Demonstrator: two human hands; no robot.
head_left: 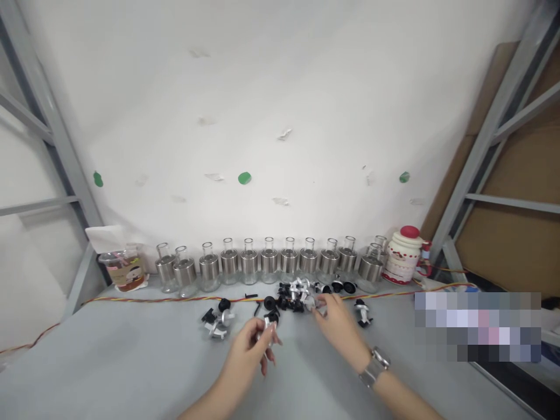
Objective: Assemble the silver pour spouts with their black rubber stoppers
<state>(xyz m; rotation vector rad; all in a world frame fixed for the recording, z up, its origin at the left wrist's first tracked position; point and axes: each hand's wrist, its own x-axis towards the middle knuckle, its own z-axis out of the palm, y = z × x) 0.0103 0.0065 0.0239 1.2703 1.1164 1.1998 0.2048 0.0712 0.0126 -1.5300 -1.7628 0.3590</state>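
Note:
My left hand (254, 344) is closed around a small silver-and-black bottle pourer (268, 324), partly hidden by the fingers. At the right edge of a heap of silver and black pourer parts (291, 291), my right hand (339, 322) has its thumb and fingers closed on a silver piece (310, 302). Beside the heap, near my left hand, lie a black ring-shaped part (270, 303) and thin black strips (257, 309). A smaller group of silver and black parts (215, 330) lies left of my left hand. One more silver-and-black pourer (363, 313) sits right of my right hand.
A row of glass bottles with steel sleeves (249, 262) stands along the wall. A plastic drink cup (126, 271) stands at the left end, a white-and-red jar (402, 256) at the right. Twisted wire (144, 300) runs across the grey table (131, 361). Metal frame posts flank both sides.

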